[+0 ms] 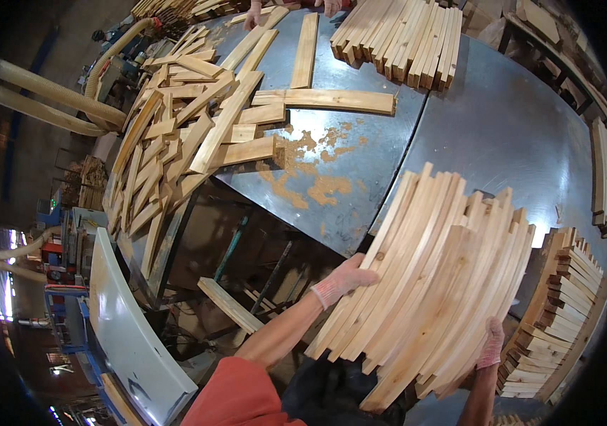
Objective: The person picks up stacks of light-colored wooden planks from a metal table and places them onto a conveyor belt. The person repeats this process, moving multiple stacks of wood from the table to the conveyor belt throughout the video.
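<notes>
A wide bundle of pale wooden slats is squeezed between my two gloved hands at the near edge of the metal table. My left hand presses on its left side, thumb lying over the outermost slat. On the opposite side my right hand grips the bundle low down, its fingers partly hidden. The slats stand side by side with uneven ends, and one broader board lies on top of them, sticking out toward me.
A heap of loose boards covers the table's left part. Stacked slats stand at the far edge and at my right. Sawdust patches lie on the metal tabletop. Across the table, another person's hands touch boards.
</notes>
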A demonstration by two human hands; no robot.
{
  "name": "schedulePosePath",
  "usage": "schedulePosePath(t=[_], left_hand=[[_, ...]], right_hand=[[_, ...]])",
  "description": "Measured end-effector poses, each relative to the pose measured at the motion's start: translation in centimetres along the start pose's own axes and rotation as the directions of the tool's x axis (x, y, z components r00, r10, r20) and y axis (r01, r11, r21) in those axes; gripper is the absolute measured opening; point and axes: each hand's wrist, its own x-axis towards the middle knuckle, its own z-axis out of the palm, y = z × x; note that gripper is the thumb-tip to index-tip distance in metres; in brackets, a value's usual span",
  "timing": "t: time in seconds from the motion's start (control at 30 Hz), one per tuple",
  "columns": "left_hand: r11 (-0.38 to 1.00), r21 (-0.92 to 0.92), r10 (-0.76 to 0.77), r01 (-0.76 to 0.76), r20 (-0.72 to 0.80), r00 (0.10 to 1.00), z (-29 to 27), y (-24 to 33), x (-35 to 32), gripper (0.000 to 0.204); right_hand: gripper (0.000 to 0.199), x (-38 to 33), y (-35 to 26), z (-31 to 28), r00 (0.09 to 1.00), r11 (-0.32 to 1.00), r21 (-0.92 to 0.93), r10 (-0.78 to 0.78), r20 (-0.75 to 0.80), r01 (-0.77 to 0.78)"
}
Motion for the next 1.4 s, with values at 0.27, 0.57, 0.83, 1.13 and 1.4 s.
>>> schedulePosePath(t=[0.27,0.57,0.83,1.13,1.4], left_hand=[[0.955,-0.263,0.075,-0.140,-0.243,0.967,-1.5,-3.7,-14.5,0.056],[0.754,-0.422,0.230,-0.503,-0.547,0.805,-6.2,-9.8,-36.1,0.068],[0.600,-0.357,0.139,-0.716,-0.834,0.533,-7.8,-26.3,-56.8,0.058],[0.306,-0.235,-0.147,-0.923,-0.969,0.198,-3.3,-45.7,-81.0,0.062],[0.392,-0.414,-0.440,-0.821,-0.869,0.227,-8.1,-56.8,-93.8,0.079]], right_hand=[[0.026,-1.9,-2.3,6.6,0.994,0.987,-0.151,-0.038,0.101,0.053],[0.033,-2.4,-3.2,26.1,0.825,0.917,-0.358,0.062,0.561,0.175],[0.058,-17.1,9.5,46.2,0.533,0.807,-0.540,0.356,0.767,0.238],[0.062,-46.1,31.8,57.9,0.193,0.650,-0.731,0.705,0.682,0.208],[0.025,-58.1,48.1,64.0,0.342,0.349,-0.811,0.775,0.531,0.470]])
